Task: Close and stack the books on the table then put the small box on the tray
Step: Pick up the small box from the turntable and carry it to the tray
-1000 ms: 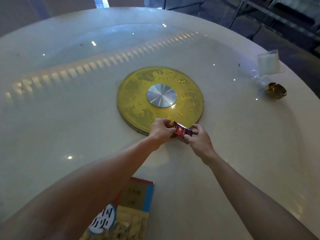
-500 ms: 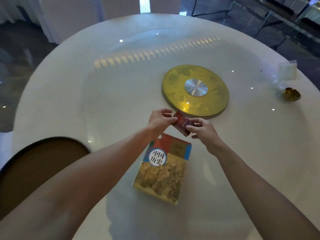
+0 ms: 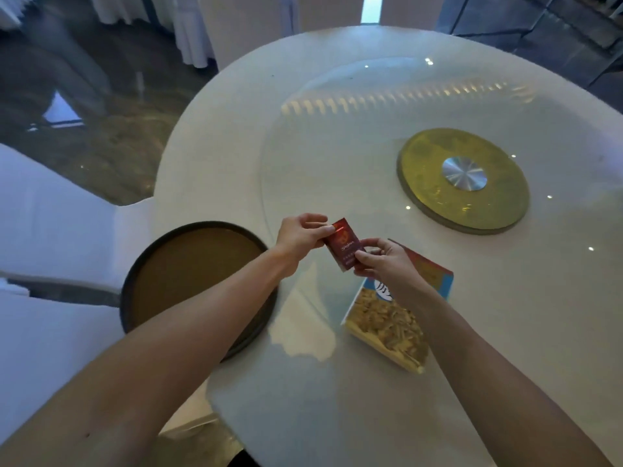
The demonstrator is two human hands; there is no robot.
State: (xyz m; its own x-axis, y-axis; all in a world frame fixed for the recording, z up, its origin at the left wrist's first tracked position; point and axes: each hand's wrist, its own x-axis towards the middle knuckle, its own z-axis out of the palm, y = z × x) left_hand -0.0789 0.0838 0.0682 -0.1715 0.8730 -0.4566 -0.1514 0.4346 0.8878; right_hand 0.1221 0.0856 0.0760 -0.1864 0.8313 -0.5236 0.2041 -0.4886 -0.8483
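Books (image 3: 397,315) lay closed lower right; both my hands (image 3: 300,239) (image 3: 384,261) pinched the small box (image 3: 344,246), tray (image 3: 161,274) at left awaiting it.

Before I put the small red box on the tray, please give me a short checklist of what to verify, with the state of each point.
1. Small red box is held: ok, left hand and right hand both pinch it above the table.
2. Round tray has free space: ok, its visible brown surface is bare; the left forearm hides part.
3. Path to the tray: ok, nothing stands between.
4. Book is closed: ok, cover up, lying flat.
5. All books are stacked: cannot tell, only one cover shows.
6. Box lid is shut: cannot tell.
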